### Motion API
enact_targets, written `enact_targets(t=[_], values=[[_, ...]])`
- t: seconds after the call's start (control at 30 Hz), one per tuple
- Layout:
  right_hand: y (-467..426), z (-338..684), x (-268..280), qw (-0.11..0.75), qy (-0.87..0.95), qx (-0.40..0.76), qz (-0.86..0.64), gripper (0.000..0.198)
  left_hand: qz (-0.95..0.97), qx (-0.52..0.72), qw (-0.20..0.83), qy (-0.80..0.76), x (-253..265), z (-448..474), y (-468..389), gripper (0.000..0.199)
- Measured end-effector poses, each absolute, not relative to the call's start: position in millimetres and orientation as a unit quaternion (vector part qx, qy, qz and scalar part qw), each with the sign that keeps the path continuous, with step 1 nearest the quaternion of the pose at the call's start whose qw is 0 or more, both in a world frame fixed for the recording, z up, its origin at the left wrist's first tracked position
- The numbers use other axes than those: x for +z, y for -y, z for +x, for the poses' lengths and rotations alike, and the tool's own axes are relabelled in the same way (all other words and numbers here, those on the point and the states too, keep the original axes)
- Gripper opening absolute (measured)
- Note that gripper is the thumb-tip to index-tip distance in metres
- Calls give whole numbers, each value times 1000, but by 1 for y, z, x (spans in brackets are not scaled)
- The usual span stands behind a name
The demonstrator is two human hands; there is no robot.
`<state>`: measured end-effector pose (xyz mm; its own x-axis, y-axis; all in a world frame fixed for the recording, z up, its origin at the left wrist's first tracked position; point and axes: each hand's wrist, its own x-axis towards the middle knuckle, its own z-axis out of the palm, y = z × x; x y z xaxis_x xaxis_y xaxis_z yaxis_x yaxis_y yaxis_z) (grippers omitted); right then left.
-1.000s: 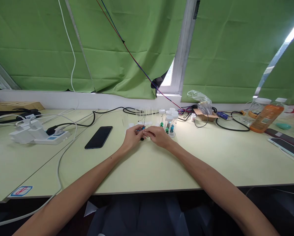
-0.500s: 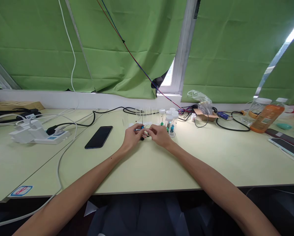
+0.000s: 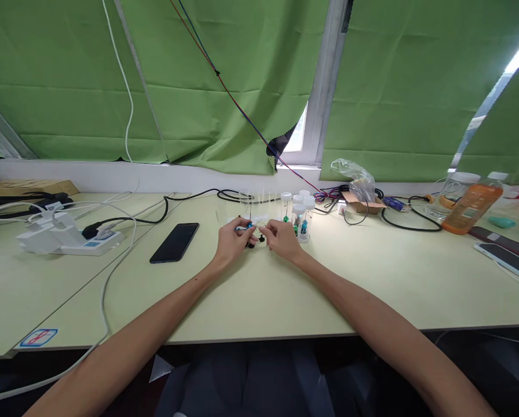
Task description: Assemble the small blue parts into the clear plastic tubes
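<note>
Near the middle of the table my left hand [image 3: 230,241] is closed, its thumb and forefinger pinching a small blue piece with a thin upright stem [image 3: 249,223]. Facing it, my right hand [image 3: 281,238] is closed too, fingertips pressed together on something too small to make out. A small black piece [image 3: 262,238] shows just below the right fingertips; what it joins to is hidden. Another dark bit [image 3: 249,245] is under the left fingers. Beside my right hand stand several clear capped tubes [image 3: 303,234] with green and blue pieces inside. Behind both hands are uncapped clear tubes [image 3: 244,200].
A black phone [image 3: 174,243] lies to the left, with a white power strip [image 3: 92,243] and cables beyond it. At the back right are an open cardboard box [image 3: 364,204], black cables, an orange bottle [image 3: 472,208] and a clear jar [image 3: 453,194]. A white-edged phone [image 3: 509,262] lies far right.
My left hand has shifted slightly left with the blue piece. The black piece below my right fingertips shows more plainly. Everything else stays put.
</note>
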<state>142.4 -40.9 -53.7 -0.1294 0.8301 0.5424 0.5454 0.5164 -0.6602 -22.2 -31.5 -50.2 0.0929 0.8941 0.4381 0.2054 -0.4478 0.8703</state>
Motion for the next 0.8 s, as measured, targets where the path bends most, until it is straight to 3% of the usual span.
enact_targets(t=[0.5, 0.8], values=[[41, 142, -52, 476, 730, 201, -448, 31, 674, 528, 304, -417, -51, -23, 32, 29], [42, 144, -53, 450, 765, 129, -442, 30, 671, 516, 309, -433, -49, -22, 33, 31]])
